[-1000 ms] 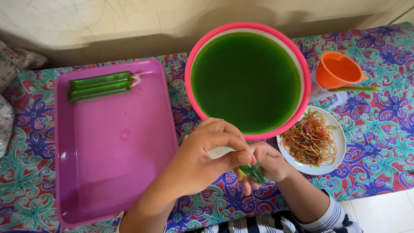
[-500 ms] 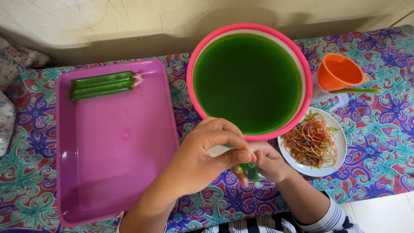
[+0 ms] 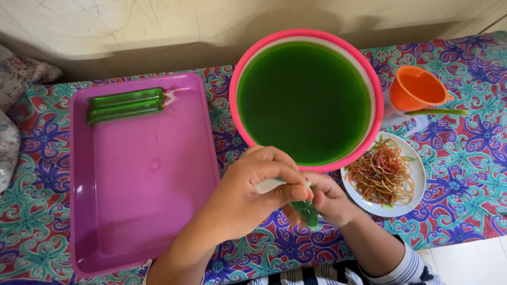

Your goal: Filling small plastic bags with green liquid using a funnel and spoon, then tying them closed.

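Note:
My left hand and my right hand meet just in front of the pink basin of green liquid. Between them they pinch a small plastic tube filled with green liquid; the left thumb and fingers grip its clear upper end, the right hand closes on it from the side. Most of the tube is hidden by my fingers. Two filled green tubes lie side by side at the far end of the purple tray.
A white plate heaped with coloured rubber bands sits right of my hands. An orange funnel stands at the far right with a green stick beside it. A patterned cloth covers the surface; cushions lie at the left edge.
Both hands have stayed together in front of the basin, shifting only slightly on the green tube. Nothing else has moved.

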